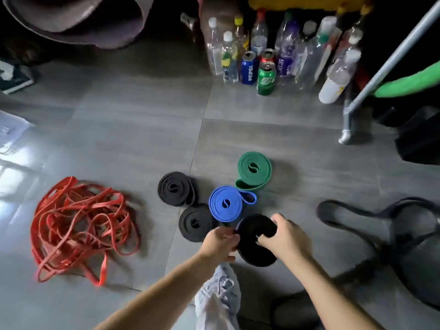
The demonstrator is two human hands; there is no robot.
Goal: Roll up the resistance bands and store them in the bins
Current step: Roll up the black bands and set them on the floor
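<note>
Both hands hold a rolled black band (256, 236) just above the grey floor. My right hand (285, 236) grips the roll from the right, thumb over its top edge. My left hand (220, 241) pinches its left edge. Beyond it lie rolled bands: a blue one (225, 203), a green one (254, 170) and two black ones (176, 188) (195, 221). A tangle of loose red bands (81, 225) lies to the left. Loose black bands (381, 220) sprawl to the right. No bin is in view.
Several plastic bottles (289, 51) and three cans (265, 78) stand at the back. A metal rack leg (346, 120) stands at the right next to a dark bag (419, 136). My light shoe (217, 296) is below the hands. Papers (12, 129) lie far left.
</note>
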